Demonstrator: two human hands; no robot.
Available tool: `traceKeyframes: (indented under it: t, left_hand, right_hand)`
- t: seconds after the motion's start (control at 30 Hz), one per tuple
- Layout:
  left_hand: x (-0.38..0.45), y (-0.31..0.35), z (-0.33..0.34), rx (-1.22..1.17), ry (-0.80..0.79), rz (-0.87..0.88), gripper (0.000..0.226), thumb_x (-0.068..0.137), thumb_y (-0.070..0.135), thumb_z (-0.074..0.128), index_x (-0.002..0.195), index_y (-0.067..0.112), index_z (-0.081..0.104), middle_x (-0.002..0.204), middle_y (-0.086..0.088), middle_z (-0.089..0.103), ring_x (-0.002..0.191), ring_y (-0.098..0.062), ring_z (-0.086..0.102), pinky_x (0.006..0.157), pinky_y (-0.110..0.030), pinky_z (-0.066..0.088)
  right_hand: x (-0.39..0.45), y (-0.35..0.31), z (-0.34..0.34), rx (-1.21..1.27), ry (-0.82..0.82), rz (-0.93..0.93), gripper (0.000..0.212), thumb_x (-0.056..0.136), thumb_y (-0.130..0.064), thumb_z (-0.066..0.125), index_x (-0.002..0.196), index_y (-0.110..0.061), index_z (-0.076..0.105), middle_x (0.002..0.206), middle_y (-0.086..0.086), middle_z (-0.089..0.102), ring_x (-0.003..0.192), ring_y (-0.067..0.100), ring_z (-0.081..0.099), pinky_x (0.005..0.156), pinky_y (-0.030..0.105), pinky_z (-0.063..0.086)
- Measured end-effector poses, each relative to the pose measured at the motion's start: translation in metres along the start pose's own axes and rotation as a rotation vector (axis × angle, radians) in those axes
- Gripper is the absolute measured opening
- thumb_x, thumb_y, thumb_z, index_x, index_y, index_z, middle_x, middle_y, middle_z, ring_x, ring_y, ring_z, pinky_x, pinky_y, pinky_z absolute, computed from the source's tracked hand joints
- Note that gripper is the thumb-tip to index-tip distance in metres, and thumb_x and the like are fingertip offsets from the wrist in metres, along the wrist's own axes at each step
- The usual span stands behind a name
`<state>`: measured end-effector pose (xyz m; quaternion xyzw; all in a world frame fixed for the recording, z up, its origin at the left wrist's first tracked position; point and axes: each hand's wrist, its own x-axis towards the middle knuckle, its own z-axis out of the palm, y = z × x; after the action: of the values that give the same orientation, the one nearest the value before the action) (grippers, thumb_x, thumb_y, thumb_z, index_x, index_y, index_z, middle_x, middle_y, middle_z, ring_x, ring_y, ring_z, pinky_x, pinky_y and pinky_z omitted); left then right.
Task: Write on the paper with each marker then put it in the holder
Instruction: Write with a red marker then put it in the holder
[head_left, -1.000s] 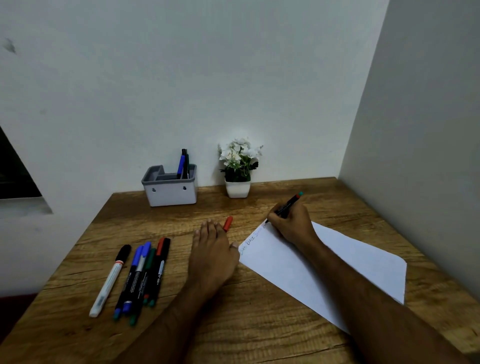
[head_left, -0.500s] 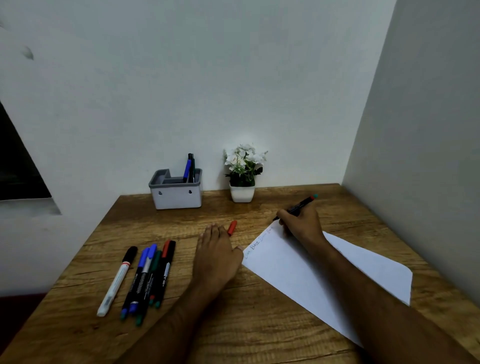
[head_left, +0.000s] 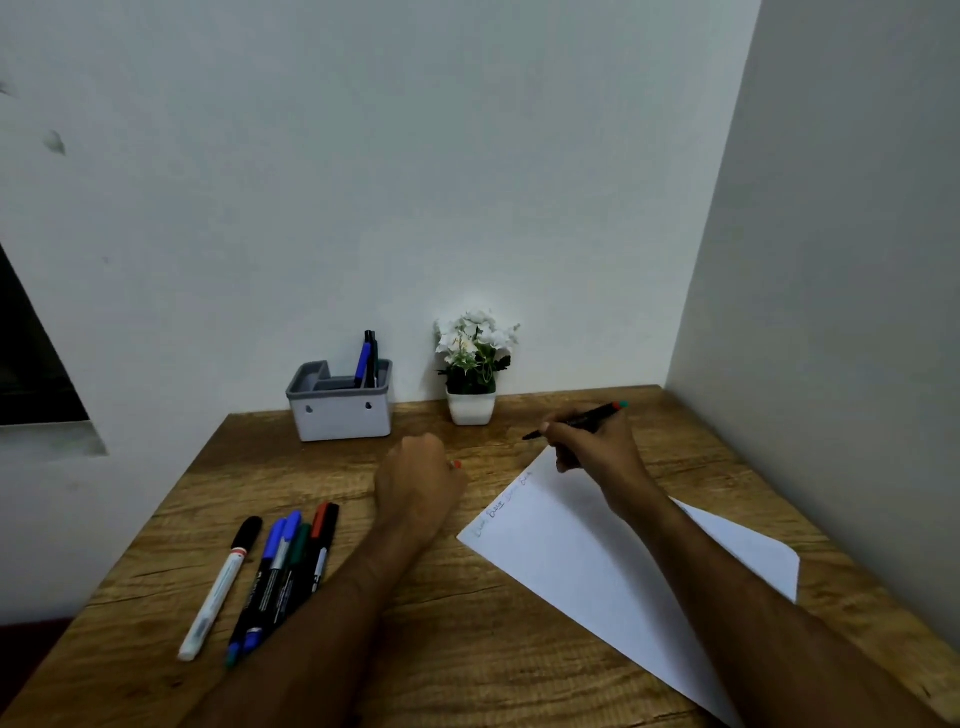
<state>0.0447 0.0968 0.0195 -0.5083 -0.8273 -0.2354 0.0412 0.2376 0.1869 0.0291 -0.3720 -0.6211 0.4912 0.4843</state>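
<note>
My right hand (head_left: 597, 447) grips an uncapped black marker (head_left: 592, 415) with a red and teal end. Its tip hangs just past the far corner of the white paper (head_left: 597, 556), off the sheet. Short written words run along the paper's left edge. My left hand (head_left: 415, 483) lies curled on the table left of the paper, its fingers closed round a small red cap (head_left: 457, 464) that peeks out. The grey and white holder (head_left: 340, 415) stands at the back with two markers (head_left: 366, 358) upright in it.
Several capped markers (head_left: 285, 561) and a white marker (head_left: 221, 587) lie side by side at the table's left, beside my left forearm. A small potted white-flower plant (head_left: 472, 379) stands right of the holder. Walls close off the back and right sides.
My left hand went from lying flat to curled round the red cap. My right hand lifted the marker's tip off the paper and moved it beyond the corner.
</note>
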Motion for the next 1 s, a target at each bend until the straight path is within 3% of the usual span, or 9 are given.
traceKeyframes:
  t: [0.1,0.27,0.43,0.57,0.7,0.8,0.83,1.0]
  left_hand:
    - [0.003,0.007,0.003,-0.004,-0.016,0.014,0.018,0.081,0.029,0.063,0.069,0.016,0.062,0.074,-0.002,0.065,0.073,-0.021,0.066,0.054,-0.026,0.047]
    - [0.005,0.012,0.010,-0.011,-0.043,0.017,0.009,0.084,0.018,0.062,0.076,0.013,0.062,0.086,-0.006,0.066,0.082,-0.025,0.067,0.056,-0.028,0.044]
    - [0.012,0.010,0.015,-0.042,-0.038,0.009,0.009,0.083,0.014,0.059,0.078,0.012,0.066,0.083,-0.006,0.065,0.079,-0.025,0.067,0.056,-0.028,0.047]
    - [0.021,0.002,0.019,-0.148,-0.008,-0.053,0.014,0.083,0.017,0.058,0.072,0.016,0.067,0.074,0.000,0.065,0.071,-0.020,0.065,0.060,-0.031,0.057]
    - [0.032,0.000,0.010,-0.538,-0.058,-0.297,0.015,0.082,0.014,0.065,0.068,0.010,0.070,0.064,-0.004,0.071,0.062,-0.019,0.070,0.062,-0.032,0.059]
    - [0.035,0.002,-0.005,-1.061,-0.119,-0.597,0.004,0.086,0.002,0.066,0.083,0.001,0.068,0.079,-0.018,0.073,0.068,-0.029,0.073,0.070,-0.046,0.062]
    - [0.033,0.002,-0.009,-1.214,-0.135,-0.671,0.003,0.088,-0.001,0.063,0.089,-0.002,0.066,0.085,-0.021,0.073,0.069,-0.030,0.073,0.069,-0.045,0.062]
    - [0.028,-0.004,-0.015,-1.471,-0.182,-0.756,0.015,0.093,-0.006,0.053,0.107,-0.005,0.059,0.101,-0.021,0.068,0.070,-0.024,0.071,0.069,-0.035,0.062]
  right_hand:
    - [-0.003,-0.005,-0.001,0.065,-0.010,0.008,0.014,0.094,-0.011,0.070,0.088,-0.002,0.079,0.077,0.022,0.072,0.061,0.026,0.064,0.059,0.036,0.057]
    - [-0.005,-0.010,-0.002,0.150,-0.028,0.032,0.023,0.099,-0.004,0.054,0.094,0.004,0.075,0.087,0.036,0.070,0.065,0.029,0.066,0.061,0.039,0.060]
    - [-0.006,-0.005,0.001,0.127,-0.003,0.005,0.016,0.097,-0.002,0.061,0.095,0.011,0.069,0.084,0.031,0.073,0.061,0.031,0.067,0.058,0.039,0.063]
    - [-0.005,-0.002,0.005,0.035,0.039,-0.061,0.017,0.093,-0.005,0.068,0.080,0.004,0.074,0.072,0.025,0.071,0.053,0.028,0.058,0.050,0.034,0.053]
    - [-0.008,-0.004,0.011,0.078,-0.019,-0.099,0.007,0.090,-0.003,0.073,0.087,-0.001,0.080,0.077,0.024,0.073,0.063,0.032,0.065,0.061,0.041,0.057]
    - [-0.010,-0.007,0.018,0.102,-0.050,-0.103,0.012,0.093,-0.001,0.069,0.092,-0.002,0.081,0.082,0.024,0.075,0.070,0.031,0.069,0.065,0.041,0.061]
    - [-0.011,-0.009,0.020,0.107,-0.059,-0.107,0.012,0.093,0.001,0.068,0.093,0.000,0.080,0.082,0.025,0.075,0.070,0.031,0.070,0.063,0.039,0.061]
    - [-0.017,-0.014,0.027,0.075,-0.126,-0.150,0.011,0.093,0.007,0.066,0.094,0.006,0.077,0.078,0.025,0.075,0.064,0.023,0.072,0.058,0.031,0.059]
